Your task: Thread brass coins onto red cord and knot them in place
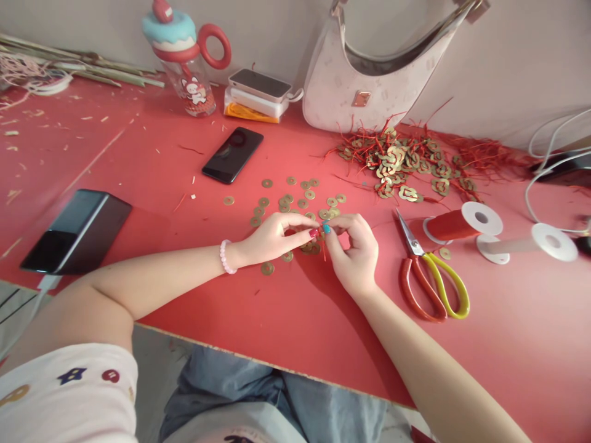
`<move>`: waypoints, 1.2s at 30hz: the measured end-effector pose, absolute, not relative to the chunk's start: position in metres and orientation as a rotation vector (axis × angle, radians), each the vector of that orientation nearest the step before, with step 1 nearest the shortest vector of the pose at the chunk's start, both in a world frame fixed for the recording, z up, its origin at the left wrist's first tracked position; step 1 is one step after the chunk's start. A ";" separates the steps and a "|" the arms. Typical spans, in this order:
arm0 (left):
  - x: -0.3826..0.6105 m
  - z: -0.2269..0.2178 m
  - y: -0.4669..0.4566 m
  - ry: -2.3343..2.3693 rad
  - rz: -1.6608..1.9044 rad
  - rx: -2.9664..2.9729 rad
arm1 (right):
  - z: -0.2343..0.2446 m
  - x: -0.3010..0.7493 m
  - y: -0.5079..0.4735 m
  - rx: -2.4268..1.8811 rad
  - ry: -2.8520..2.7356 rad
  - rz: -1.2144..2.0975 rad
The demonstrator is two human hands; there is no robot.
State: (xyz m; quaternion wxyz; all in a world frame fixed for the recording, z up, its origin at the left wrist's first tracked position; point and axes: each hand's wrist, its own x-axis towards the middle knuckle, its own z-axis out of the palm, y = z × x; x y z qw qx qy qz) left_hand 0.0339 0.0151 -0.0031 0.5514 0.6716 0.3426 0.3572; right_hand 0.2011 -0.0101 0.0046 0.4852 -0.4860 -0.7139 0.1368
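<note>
My left hand [284, 235] and my right hand [354, 253] meet at the middle of the red table, thumbs and fingertips pinched together. Between them shows a bit of red cord [322, 246], which both hands seem to grip; any coin on it is hidden by the fingers. Loose brass coins with holes [302, 203] lie scattered beyond and under the hands. To the right of my right hand rest scissors [418, 258] with one red and one yellow handle, blades slightly apart. Farther back is a heap of coins tied with red cord [397, 157].
On the right lie a spool of red cord [446, 226] and a bare white spool [526, 243]. A black phone [233, 155], a folding device [78, 231], a tumbler [189, 74], stacked boxes [258, 95] and a handbag [364, 80] stand around. The table's front edge [258, 355] is near my lap.
</note>
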 end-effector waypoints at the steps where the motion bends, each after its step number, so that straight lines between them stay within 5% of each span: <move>1: 0.034 -0.002 0.015 0.807 0.840 1.579 | 0.005 0.201 -0.010 -1.183 -1.743 0.327; 16: 0.033 -0.001 0.015 0.840 0.830 1.553 | 0.005 0.199 -0.011 -1.202 -1.722 0.295; 25: 0.035 -0.002 0.017 0.887 0.927 1.508 | 0.000 0.198 -0.017 -1.126 -1.693 0.737; 36: 0.035 0.003 0.017 0.952 0.932 1.527 | -0.001 0.198 -0.018 -1.128 -1.655 0.736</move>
